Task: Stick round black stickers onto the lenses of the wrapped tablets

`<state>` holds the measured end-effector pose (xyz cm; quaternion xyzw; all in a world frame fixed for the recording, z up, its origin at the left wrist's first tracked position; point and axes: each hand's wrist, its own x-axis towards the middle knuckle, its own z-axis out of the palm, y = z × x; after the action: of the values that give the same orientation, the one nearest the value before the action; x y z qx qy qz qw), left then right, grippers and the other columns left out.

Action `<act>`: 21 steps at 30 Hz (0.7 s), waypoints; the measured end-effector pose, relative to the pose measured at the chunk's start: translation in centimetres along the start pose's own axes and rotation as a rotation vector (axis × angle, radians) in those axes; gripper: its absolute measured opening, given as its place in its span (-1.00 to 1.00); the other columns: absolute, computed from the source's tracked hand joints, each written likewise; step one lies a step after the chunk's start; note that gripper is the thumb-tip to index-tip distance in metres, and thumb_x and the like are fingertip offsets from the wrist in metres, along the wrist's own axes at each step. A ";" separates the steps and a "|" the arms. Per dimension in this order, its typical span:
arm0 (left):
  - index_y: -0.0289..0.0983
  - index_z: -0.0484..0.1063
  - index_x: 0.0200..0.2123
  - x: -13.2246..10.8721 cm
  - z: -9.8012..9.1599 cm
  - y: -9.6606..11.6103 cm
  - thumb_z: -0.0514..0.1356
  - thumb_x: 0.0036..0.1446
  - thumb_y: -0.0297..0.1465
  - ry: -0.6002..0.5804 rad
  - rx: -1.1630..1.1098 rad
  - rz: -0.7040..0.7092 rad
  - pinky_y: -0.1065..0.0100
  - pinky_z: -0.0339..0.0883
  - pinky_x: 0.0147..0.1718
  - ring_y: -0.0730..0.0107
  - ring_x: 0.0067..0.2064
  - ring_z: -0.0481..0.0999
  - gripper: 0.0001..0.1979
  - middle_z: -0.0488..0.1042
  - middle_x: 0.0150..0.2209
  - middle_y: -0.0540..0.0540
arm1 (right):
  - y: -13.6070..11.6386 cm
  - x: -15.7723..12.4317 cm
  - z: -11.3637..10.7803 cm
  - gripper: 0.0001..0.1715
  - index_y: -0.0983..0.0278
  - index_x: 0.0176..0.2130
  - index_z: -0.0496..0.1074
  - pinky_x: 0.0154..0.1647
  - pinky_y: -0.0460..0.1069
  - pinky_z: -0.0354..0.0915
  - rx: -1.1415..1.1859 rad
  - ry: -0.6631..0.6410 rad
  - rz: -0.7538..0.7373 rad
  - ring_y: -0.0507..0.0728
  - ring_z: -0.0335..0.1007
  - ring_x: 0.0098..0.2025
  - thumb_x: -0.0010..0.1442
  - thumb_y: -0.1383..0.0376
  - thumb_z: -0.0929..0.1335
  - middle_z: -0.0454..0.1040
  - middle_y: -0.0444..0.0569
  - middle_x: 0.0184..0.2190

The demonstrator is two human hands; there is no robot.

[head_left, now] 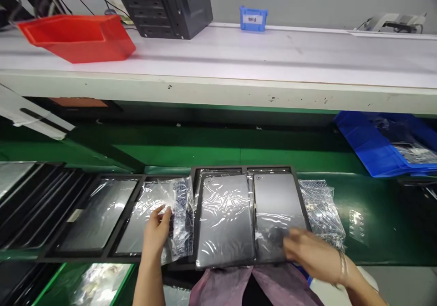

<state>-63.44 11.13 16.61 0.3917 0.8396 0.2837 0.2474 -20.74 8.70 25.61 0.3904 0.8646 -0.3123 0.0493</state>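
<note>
My left hand (157, 228) is over the left black tray, thumb and fingers closed on the edge of a clear bubble-wrap bag (182, 219). Under that bag lies a film-covered grey panel (138, 221), partly hidden. In front of me a grey tablet back (225, 224) in shiny film, with a camera hole at its top left, sits slightly askew on the right black tray (243, 168). Beside it, a second tablet back (278, 201) rests in the tray's other compartment. My right hand (307, 251), smeared by motion, hovers at or touches its lower right corner; its fingers are unclear.
Bubble-wrap bags (322, 210) lie right of the tray on the green bench (372, 206). Stacked black trays (44, 206) stand at left. A blue bin (365, 146) is at back right. The white shelf (218, 87) overhangs the bench, holding a red bin (82, 46).
</note>
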 end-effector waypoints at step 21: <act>-0.46 0.38 -0.05 -1.3 3.0 2.5 -0.10 0.16 -0.21 0.138 0.338 0.427 -0.10 0.14 0.09 -0.16 0.13 0.28 -0.49 0.36 0.02 -0.46 | 4.9 4.1 -3.5 -0.76 0.28 -0.41 0.32 -0.27 0.03 0.13 -0.303 0.481 0.081 0.16 0.20 -0.33 0.25 0.40 0.18 0.39 0.01 -0.48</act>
<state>-59.47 12.33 16.38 0.5754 0.7882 0.2111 0.0553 -19.53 15.80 24.57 0.4756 0.8720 -0.0759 -0.0869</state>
